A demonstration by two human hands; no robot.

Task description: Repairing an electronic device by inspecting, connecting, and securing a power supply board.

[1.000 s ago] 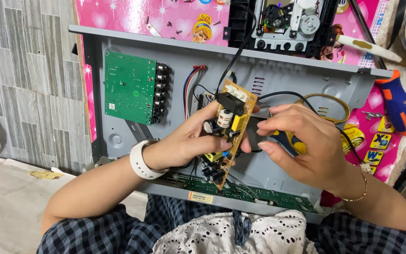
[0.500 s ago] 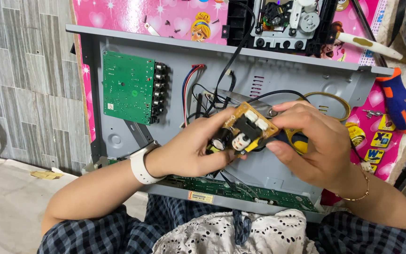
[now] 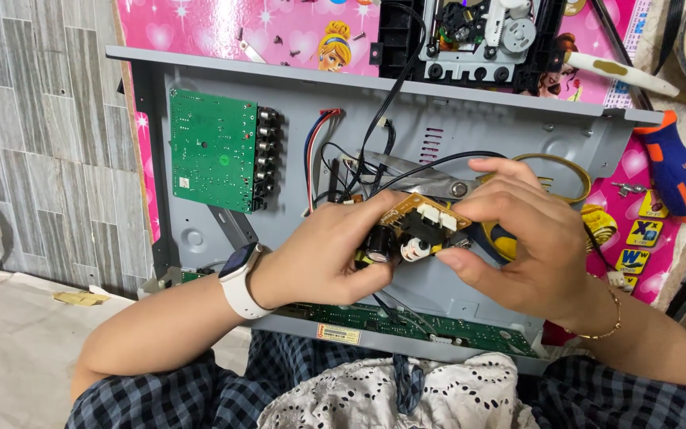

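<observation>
While the grey metal chassis (image 3: 200, 230) lies open across the lap, its green circuit board (image 3: 212, 151) sits fixed at the left wall, jacks facing inward. Black disc drive unit (image 3: 478, 40) rests above the rear rim on the pink printed mat (image 3: 216, 28). Long green front board (image 3: 422, 326) runs along the near edge.

Left hand (image 3: 319, 258): closed around the small tan power board (image 3: 414, 226) from below, thumb on its lower edge; white wrist watch (image 3: 240, 282) on that arm. Right hand (image 3: 526, 238): fingers pinched on the board's right end, also clamping a yellow-and-blue handled tool (image 3: 502, 238) against the palm.

Change noted: one second ago the tan board stood nearly upright on edge; now it is turned flatter, component side up, capacitors toward the camera, lifted above the chassis floor. Wires (image 3: 359, 167) remain attached, so it looks freed from its mounts but tethered.

Orange-and-blue screwdriver (image 3: 680, 179) lies to the right, untouched.
</observation>
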